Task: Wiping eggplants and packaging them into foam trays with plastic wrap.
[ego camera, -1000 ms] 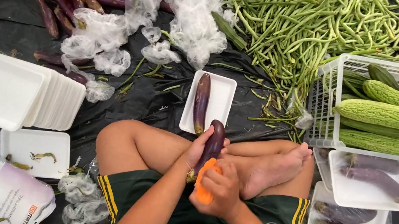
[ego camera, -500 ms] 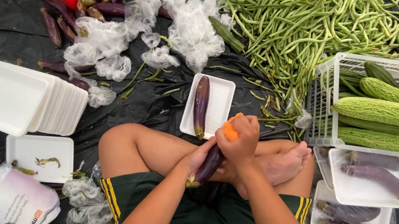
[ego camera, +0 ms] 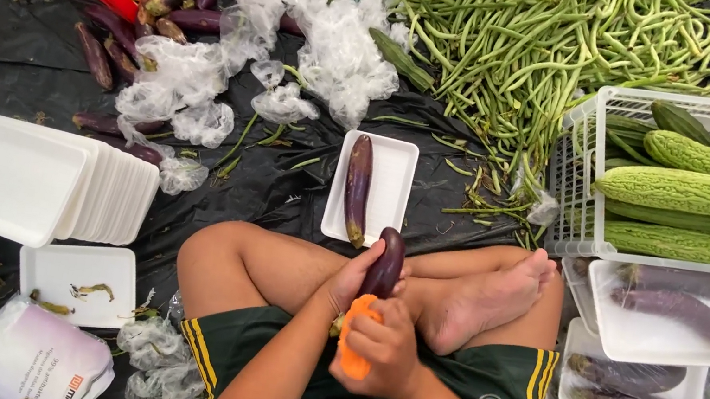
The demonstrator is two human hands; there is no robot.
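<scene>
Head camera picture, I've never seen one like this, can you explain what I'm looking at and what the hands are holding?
The camera sits on a person's head and looks straight down, so you see their own crossed legs and both hands. They sit on a black sheet on the ground. The left hand holds a dark purple eggplant; the right hand grips an orange tool at its lower end. Just ahead, another eggplant lies on a white foam tray. To the left is a stack of empty trays, beyond is a pile of long green beans, and to the right a white basket of bitter gourds.
</scene>
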